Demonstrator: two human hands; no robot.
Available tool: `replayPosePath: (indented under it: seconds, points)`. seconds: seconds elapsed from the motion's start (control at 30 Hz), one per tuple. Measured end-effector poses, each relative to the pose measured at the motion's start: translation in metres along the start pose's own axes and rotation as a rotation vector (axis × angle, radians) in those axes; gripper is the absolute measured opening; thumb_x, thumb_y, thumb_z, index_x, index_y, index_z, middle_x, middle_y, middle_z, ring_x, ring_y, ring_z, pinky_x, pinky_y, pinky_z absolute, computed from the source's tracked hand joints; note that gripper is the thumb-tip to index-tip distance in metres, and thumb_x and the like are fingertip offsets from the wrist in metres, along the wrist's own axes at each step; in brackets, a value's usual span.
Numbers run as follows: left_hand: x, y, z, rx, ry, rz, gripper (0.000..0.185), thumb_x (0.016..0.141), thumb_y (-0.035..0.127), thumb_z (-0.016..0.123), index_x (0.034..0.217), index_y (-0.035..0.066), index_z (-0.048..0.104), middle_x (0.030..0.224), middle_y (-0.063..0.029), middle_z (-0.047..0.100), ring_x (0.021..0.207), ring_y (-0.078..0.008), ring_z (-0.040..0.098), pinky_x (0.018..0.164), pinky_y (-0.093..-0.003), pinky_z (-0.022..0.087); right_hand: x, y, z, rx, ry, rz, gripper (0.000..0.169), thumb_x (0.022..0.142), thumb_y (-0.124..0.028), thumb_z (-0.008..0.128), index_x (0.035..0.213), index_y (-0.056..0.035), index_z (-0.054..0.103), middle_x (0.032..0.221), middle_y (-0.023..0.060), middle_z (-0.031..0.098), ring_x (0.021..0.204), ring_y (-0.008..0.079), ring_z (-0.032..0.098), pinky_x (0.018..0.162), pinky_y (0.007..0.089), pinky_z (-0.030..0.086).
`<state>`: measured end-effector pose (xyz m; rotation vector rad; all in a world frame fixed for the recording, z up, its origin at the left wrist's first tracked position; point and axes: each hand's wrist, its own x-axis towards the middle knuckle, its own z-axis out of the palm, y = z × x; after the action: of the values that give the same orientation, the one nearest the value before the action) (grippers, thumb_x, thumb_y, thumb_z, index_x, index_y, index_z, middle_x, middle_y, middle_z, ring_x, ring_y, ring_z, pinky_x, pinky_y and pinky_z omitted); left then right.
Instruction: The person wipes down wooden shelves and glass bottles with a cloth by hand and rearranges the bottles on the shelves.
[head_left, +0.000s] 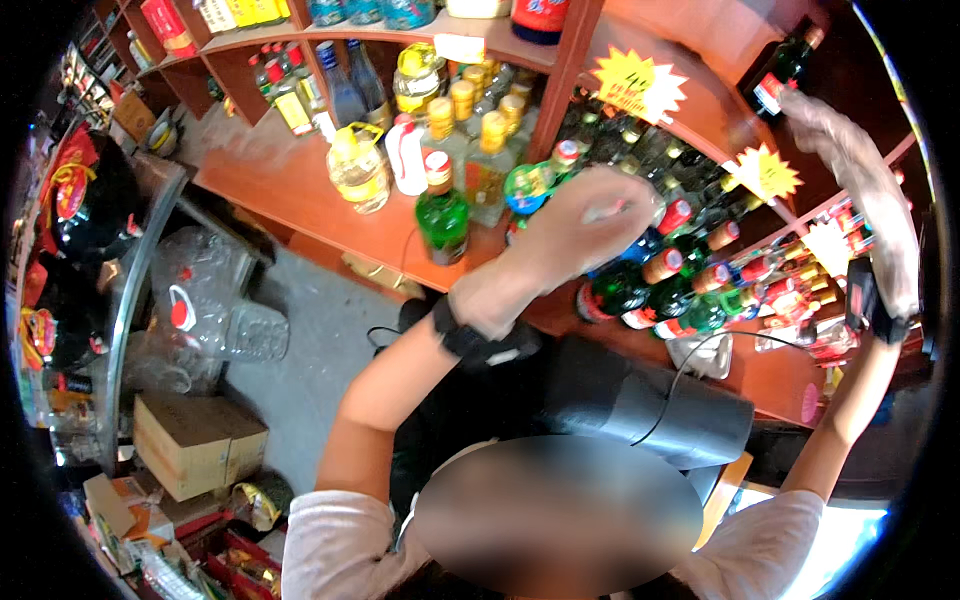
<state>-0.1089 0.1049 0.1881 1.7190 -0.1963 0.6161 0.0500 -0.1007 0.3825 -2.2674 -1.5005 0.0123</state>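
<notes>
My left hand (566, 229), in a thin translucent glove, is blurred over the bottles on the wooden shelf counter. Its fingers look curled, and whether anything is in them is hidden. A green glass bottle (442, 221) with a red-and-white cap stands near its wrist. Dark green bottles (664, 289) with red caps crowd together beyond the hand. High at the right, my right hand (855, 161), gloved likewise, reaches with its fingertips to a dark glass bottle (776, 79) bearing a red-and-white label. Its thumb is out of sight, so a grip on that bottle cannot be confirmed.
Yellow-capped bottles (491, 154) and an oil jug (360, 169) stand on the counter (277, 199). Starburst price signs (637, 82) hang along the shelf edge. A black cable (667, 382) loops near my body. Cardboard box (199, 442) and clear plastic jugs (199, 300) are at left.
</notes>
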Motion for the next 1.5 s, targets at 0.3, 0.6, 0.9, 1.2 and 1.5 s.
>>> replayPosePath:
  seconds: [0.3,0.6,0.9,1.2,1.5]
  points:
    - [-0.172,-0.175,-0.092,0.3,0.592,-0.46,0.071,0.065,0.012,0.079,0.126,0.005,0.042,0.114,-0.0111,0.051,0.108,-0.0253,0.05,0.09,-0.0378,0.044,-0.121,-0.074,0.089,0.349,-0.02,-0.124,0.03,0.087,0.0,0.052,0.116,-0.0023,0.059,0.12,0.0172,0.06,0.112,0.0279,0.059,0.09,0.0358,0.049]
    - [-0.134,-0.2,-0.07,0.206,0.709,-0.218,0.088,0.063,0.001,0.079,0.136,0.007,0.031,0.128,-0.0105,0.044,0.116,-0.023,0.046,0.1,-0.0363,0.039,-0.119,-0.086,0.115,-0.157,0.13,-0.319,0.025,0.086,-0.025,0.059,0.106,-0.0108,0.063,0.06,0.0032,0.052,0.049,0.0187,0.052,0.047,0.0355,0.04]
    - [-0.13,-0.212,-0.077,0.195,0.719,-0.191,0.085,0.061,0.009,0.084,0.129,0.002,0.035,0.118,-0.0102,0.051,0.107,-0.0212,0.052,0.094,-0.0348,0.043,-0.218,-0.179,0.037,-0.137,0.558,0.121,0.022,0.074,-0.026,0.063,0.076,-0.007,0.052,0.075,0.0054,0.043,0.065,0.0167,0.041,0.065,0.0279,0.034]
    - [-0.135,-0.182,-0.025,0.0,0.645,-0.255,0.079,0.058,0.006,0.085,0.122,0.003,0.039,0.111,-0.0092,0.056,0.099,-0.0189,0.057,0.089,-0.0342,0.048,-0.162,-0.118,0.079,-0.263,0.479,-0.454,0.015,0.079,-0.007,0.061,0.093,-0.0055,0.054,0.08,0.0071,0.053,0.077,0.0228,0.054,0.066,0.0301,0.044]
    - [-0.117,-0.003,-0.004,-0.655,0.087,-0.386,0.08,0.06,0.025,0.084,0.127,0.003,0.045,0.115,-0.0079,0.058,0.105,-0.019,0.058,0.093,-0.0352,0.046,0.009,-0.066,0.184,0.853,-0.267,-0.1,0.057,0.083,-0.043,0.066,0.121,-0.0026,0.053,0.082,-0.0004,0.054,0.078,0.0087,0.051,0.068,0.0262,0.041]
